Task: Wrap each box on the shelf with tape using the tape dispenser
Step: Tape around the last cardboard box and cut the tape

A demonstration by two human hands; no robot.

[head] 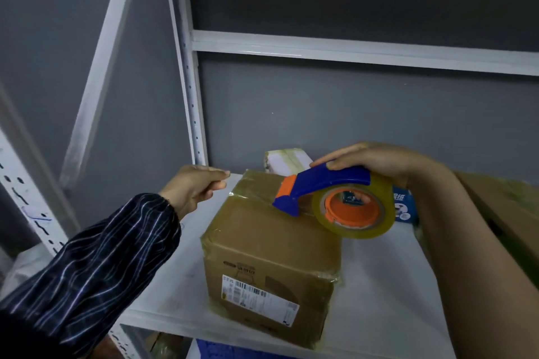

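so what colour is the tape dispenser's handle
The tape dispenser handle is blue with an orange band near its front tip, seen in the head view.

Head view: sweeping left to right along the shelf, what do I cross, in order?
Striped sleeve → left hand → taped cardboard box → tape dispenser → blue packet → second cardboard box at the right edge.

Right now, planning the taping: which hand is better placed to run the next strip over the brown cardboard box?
Right: the right hand grips the blue-and-orange tape dispenser, nose over the brown cardboard box; the left hand hovers by its far corner, holding no tool.
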